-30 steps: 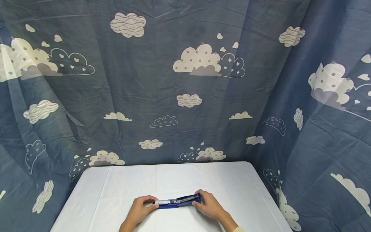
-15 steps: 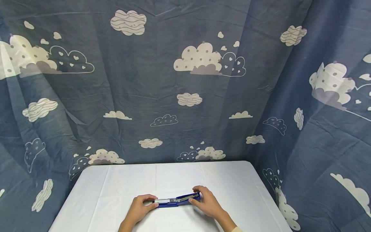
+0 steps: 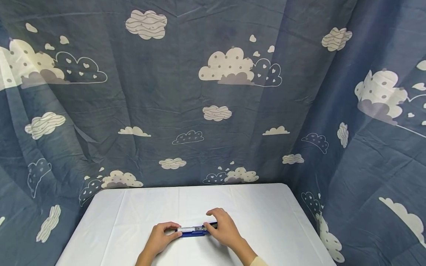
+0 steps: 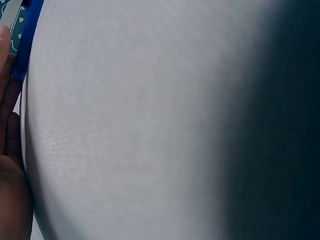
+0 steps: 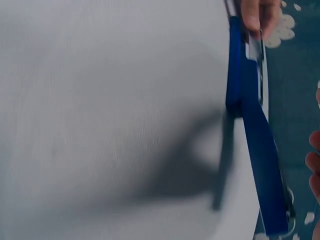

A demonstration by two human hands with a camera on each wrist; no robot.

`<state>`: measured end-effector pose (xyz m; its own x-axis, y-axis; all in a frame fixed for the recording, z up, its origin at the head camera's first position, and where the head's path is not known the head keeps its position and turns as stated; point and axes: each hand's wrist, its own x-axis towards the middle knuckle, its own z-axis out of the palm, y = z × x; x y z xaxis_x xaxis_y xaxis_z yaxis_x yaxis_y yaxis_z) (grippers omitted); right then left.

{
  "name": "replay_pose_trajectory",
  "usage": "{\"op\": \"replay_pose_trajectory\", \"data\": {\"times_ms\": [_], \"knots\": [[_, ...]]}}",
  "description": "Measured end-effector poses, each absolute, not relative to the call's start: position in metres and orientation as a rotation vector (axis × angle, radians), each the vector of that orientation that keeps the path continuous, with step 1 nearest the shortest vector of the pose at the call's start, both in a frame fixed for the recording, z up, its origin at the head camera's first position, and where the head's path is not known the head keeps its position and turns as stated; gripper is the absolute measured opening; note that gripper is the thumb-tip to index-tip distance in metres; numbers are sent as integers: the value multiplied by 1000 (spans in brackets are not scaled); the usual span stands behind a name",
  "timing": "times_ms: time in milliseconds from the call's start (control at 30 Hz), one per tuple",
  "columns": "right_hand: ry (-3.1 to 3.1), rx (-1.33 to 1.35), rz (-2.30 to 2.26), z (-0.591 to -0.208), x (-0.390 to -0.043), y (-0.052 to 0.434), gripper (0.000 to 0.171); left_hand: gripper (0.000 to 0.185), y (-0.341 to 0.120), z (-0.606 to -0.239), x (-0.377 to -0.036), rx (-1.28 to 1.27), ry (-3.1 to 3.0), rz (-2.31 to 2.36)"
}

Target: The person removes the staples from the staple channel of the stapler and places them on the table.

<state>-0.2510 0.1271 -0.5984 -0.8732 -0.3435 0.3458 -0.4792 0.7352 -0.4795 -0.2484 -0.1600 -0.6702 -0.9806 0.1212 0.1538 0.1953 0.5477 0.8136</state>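
Note:
A blue stapler [image 3: 193, 234] lies folded wide apart on the white table, its metal magazine facing up. At its left end, my left hand [image 3: 158, 238] pinches it between thumb and fingers. My right hand [image 3: 224, 229] hovers over the hinge area with thumb and index finger spread, covering most of the right arm in the head view. Seen from the right wrist, the stapler's blue arm [image 5: 264, 170] tilts up off the table, and my right fingertips [image 5: 314, 162] stay apart from it. Only a blue strip of the stapler [image 4: 31, 37] shows in the left wrist view.
A white cloth-covered table [image 3: 149, 203] surrounds the stapler. Behind it and at both sides hangs a dark blue curtain [image 3: 186, 92] with a cloud print. The table's rounded far corners meet the curtain.
My right hand has let go of the stapler's right end and moved left toward the hinge. My left hand keeps its hold in the same place.

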Motion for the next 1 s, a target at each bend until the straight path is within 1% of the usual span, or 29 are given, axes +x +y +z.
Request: {"op": "replay_pose_trajectory", "data": {"times_ms": [333, 633, 1000], "knots": [[-2688, 796, 728, -616, -248, 104, 26, 22, -162, -672, -248, -289, -2689, -1428], [-2718, 866, 601, -626, -247, 96, 15, 24, -161, -671, -250, -319, -2678, -1458], [-2704, 891, 435, -629, -245, 88, 15, 26, -162, -670, -249, -301, -2684, -1441]]}}
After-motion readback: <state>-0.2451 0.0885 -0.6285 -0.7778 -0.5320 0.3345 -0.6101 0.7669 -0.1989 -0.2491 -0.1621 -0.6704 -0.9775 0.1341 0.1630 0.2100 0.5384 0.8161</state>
